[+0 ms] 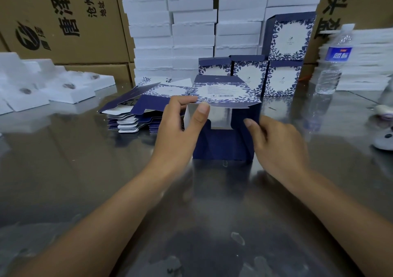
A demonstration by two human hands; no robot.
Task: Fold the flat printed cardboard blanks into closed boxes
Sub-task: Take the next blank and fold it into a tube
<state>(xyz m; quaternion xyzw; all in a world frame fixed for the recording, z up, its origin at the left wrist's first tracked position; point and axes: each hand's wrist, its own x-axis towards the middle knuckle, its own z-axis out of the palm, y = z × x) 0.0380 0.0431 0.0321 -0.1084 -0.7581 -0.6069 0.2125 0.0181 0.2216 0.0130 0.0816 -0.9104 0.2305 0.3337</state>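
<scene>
Where the white foam trays [63,89] lie at your far left, three of their recesses each hold a small dark item, too blurred to name. Right of them, one stack of flat blanks [131,115], navy with floral print, sits on the steel table [85,170]. Your left hand [180,128] pinches the half-formed box [225,140] at its upper left corner, with the thumb on the white inner flap and the fingers behind the printed panel. That box stands on the table between your hands, its near end open and its white inside showing. Your right hand [276,140] lies with fairly straight fingers against the box's navy right wall, gripping nothing. Behind stand four folded boxes [282,79] — three in a row, one on top at the right — in front of the white stacks [191,32]. Further right stands one clear water bottle [333,64] with a blue label.
</scene>
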